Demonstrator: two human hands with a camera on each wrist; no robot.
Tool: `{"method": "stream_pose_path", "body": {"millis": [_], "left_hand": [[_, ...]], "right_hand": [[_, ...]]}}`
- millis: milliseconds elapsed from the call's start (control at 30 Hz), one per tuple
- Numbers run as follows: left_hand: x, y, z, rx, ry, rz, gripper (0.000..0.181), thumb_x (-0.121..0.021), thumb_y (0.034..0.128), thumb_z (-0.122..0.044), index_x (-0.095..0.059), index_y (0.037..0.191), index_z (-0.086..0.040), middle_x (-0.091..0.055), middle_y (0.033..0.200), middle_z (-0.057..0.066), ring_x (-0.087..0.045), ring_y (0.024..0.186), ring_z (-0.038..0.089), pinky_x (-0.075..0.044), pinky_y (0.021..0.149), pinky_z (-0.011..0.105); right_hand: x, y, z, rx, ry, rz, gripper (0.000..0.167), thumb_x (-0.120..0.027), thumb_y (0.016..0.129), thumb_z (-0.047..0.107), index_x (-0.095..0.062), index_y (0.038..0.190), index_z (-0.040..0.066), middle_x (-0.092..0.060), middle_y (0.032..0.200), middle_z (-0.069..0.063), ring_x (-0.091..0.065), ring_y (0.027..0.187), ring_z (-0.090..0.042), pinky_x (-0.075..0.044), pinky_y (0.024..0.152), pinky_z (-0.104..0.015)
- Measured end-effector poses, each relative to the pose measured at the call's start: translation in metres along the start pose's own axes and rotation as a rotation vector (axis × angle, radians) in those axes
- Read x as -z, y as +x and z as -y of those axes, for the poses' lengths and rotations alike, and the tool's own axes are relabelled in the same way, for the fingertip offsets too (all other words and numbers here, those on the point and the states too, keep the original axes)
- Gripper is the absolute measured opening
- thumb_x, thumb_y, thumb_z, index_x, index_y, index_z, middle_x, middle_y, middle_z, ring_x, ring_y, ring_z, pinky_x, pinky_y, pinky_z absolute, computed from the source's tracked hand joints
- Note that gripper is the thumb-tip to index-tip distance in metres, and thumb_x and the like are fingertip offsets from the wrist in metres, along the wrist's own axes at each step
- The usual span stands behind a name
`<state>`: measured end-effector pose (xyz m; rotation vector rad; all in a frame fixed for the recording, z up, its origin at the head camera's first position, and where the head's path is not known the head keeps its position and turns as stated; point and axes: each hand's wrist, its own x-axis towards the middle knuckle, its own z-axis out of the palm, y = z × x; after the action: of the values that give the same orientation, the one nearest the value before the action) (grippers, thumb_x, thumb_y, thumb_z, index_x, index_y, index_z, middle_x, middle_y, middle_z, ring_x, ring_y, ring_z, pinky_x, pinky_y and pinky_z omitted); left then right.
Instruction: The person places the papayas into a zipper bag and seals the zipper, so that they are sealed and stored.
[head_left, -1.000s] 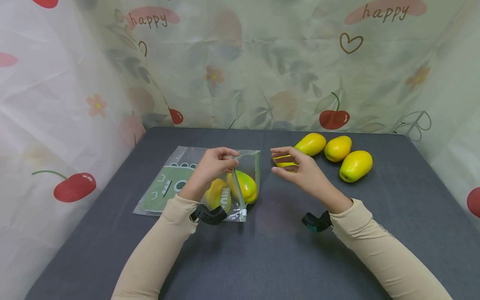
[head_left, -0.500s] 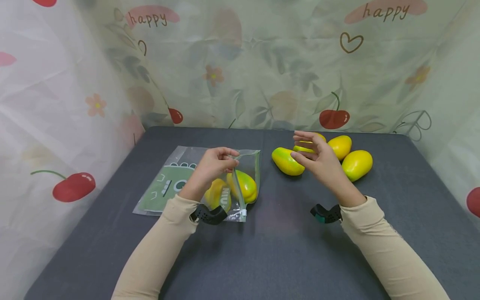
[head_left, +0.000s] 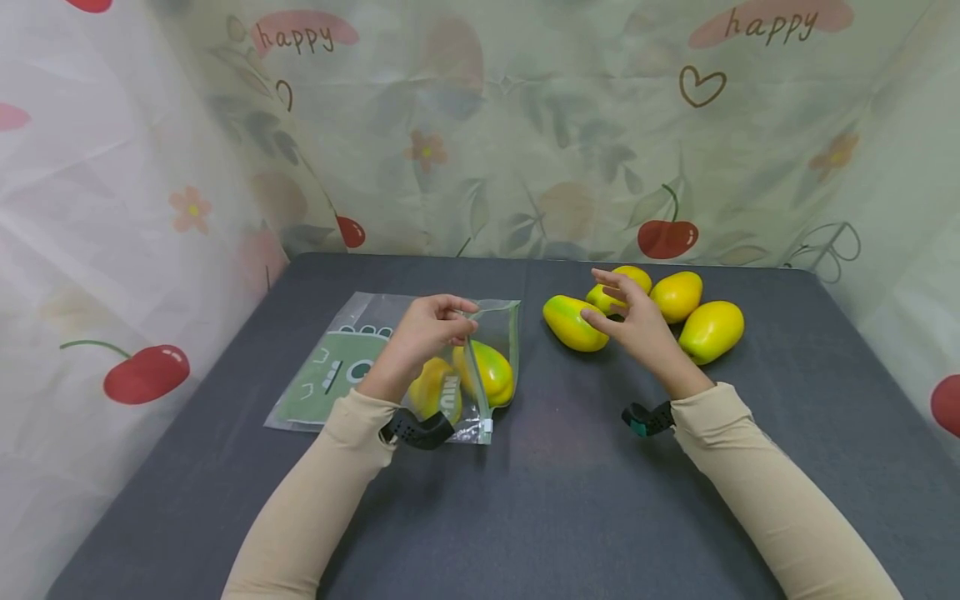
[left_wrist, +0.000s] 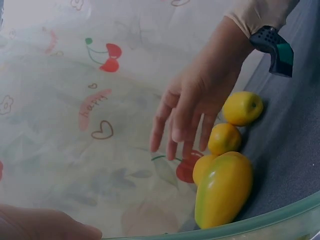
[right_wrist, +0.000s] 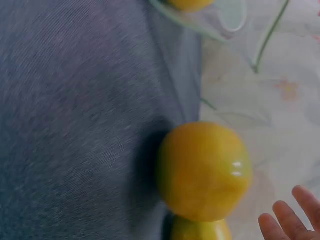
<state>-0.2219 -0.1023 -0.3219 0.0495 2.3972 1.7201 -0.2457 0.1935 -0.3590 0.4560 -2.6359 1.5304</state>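
Directions refer to the head view, with 12 o'clock pointing away from the person.

The zip bag [head_left: 322,387] lies on the table [head_left: 525,525], its opening facing 3 o'clock. Its wall is clear with a green printed figure. The green rim [head_left: 516,346] stands parted, and a white slider [head_left: 488,426] sits at the 6 o'clock end of the opening. Two units are inside: a first bagged mango [head_left: 491,377] near the opening and a second bagged mango [head_left: 429,392] at 9 o'clock from it, behind printed lettering.

The left hand [head_left: 422,333] pinches the upper layer of the bag at the opening, with thumb and fingers closed together.

Outside the bag, the nearest loose mango [head_left: 572,325] lies between 2 and 3 o'clock, well apart from the second loose mango's far end. The second loose mango [head_left: 633,274] is at 2 o'clock from the nearest one, partly covered by the right hand [head_left: 641,323]. This hand is spread wide, thumb apart from fingers, near the fruit; contact cannot be determined. The third loose mango [head_left: 677,297] and fourth loose mango [head_left: 712,331] lie towards 3 o'clock.

Each wrist carries a black device [head_left: 420,429]; both sleeves [head_left: 300,508] are beige. A printed curtain [head_left: 495,108] stands at 12 o'clock.
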Motion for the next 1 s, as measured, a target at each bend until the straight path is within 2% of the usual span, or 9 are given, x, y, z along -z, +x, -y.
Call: {"method": "stream_pose_path", "body": {"millis": [267, 567, 1000], "left_hand": [[0.0, 0.001, 0.001, -0.016, -0.004, 0.0, 0.033, -0.065, 0.088, -0.006, -0.062, 0.119, 0.004, -0.059, 0.083, 0.007, -0.058, 0.074, 0.017, -0.053, 0.09, 0.049], [0.0, 0.001, 0.001, -0.016, -0.003, 0.001, 0.033, -0.066, 0.0881, -0.007, -0.062, 0.12, 0.004, -0.058, 0.083, 0.007, -0.058, 0.075, 0.017, -0.053, 0.09, 0.049], [-0.001, 0.0, 0.001, -0.016, 0.001, -0.002, 0.032, -0.065, 0.0882, -0.007, -0.063, 0.119, 0.003, -0.059, 0.083, 0.007, -0.059, 0.076, 0.018, -0.053, 0.089, 0.048]], "right_hand": [[-0.006, 0.01, -0.019, -0.053, -0.103, 0.062, 0.066, -0.065, 0.092, 0.03, -0.035, 0.148, 0.01, -0.035, 0.152, -0.014, -0.031, 0.141, -0.037, -0.03, 0.112, -0.055], [-0.008, 0.014, -0.027, -0.082, -0.227, 0.106, 0.069, -0.066, 0.092, 0.033, -0.035, 0.149, 0.011, -0.036, 0.151, -0.017, -0.039, 0.133, -0.038, -0.034, 0.109, -0.055], [-0.015, 0.016, -0.034, -0.103, -0.293, 0.123, 0.069, -0.067, 0.091, 0.033, -0.037, 0.147, 0.007, -0.036, 0.15, -0.02, -0.034, 0.137, -0.038, -0.028, 0.112, -0.056]]}}
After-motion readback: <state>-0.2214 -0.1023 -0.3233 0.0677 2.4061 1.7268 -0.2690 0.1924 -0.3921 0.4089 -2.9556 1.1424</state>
